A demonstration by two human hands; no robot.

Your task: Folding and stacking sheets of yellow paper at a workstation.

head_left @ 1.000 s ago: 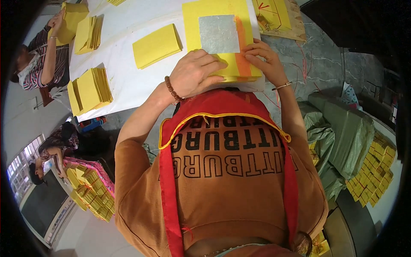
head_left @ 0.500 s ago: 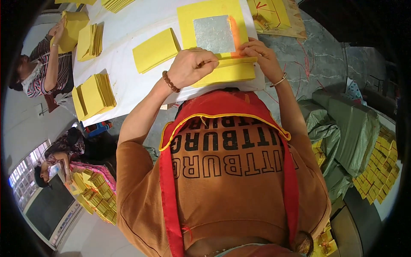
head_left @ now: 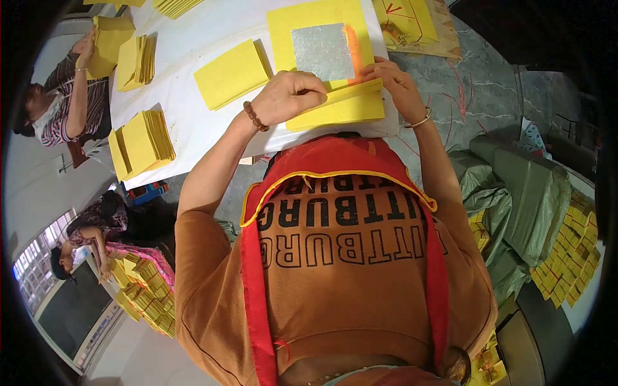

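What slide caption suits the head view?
Left hand and right hand at a part-folded yellow sheet with a silver square.

Black capital lettering (head_left: 315, 211) on brown sweatshirt (head_left: 347, 296), upside down, repeated in rows; lowest row outlined only.

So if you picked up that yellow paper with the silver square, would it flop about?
Probably, yes: the yellow paper bends into a fold along its near side, by the left hand and right hand. It's likely light for its size, since the folded flap looks thin. It probably wouldn't roll, because most of it lies flat.
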